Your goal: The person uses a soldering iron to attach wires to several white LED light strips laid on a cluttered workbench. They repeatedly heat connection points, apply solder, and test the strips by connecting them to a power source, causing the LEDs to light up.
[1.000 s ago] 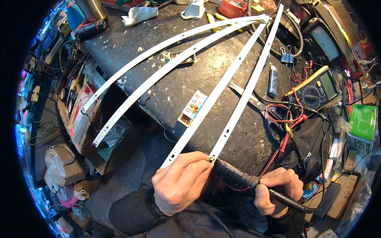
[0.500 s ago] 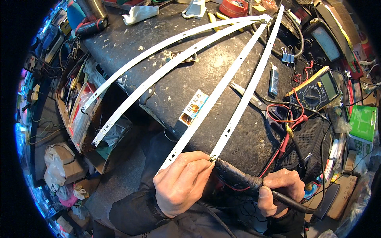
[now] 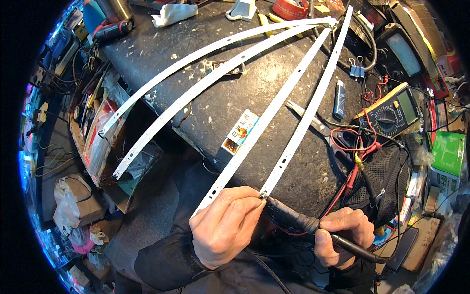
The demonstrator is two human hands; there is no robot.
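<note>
My right hand (image 3: 345, 237) is wrapped round the black handle of a soldering iron (image 3: 293, 215), whose tip end points left toward my left fingertips. Closed in a pinch, my left hand (image 3: 227, 225) has its fingertips at the near end of a white LED strip (image 3: 306, 120); a small piece there is too covered to name. A second white LED strip (image 3: 259, 125) runs down beside my left knuckles. Two more strips, an upper LED strip (image 3: 196, 51) and a lower LED strip (image 3: 196, 88), curve off to the left. All meet or come close together at the far end.
On the dark worktop lie a small box (image 3: 240, 132), scissors (image 3: 320, 128), a blue lighter (image 3: 339, 99), a binder clip (image 3: 357, 68) and a yellow multimeter (image 3: 391, 112) with red leads. A black mesh pouch (image 3: 379, 171) sits right. An open carton (image 3: 105, 147) stands left, below the worktop's edge.
The view has shifted very slightly, so the worktop things sit a little further right. Both hands keep almost the same hold, with the iron's front still by the strip's end.
</note>
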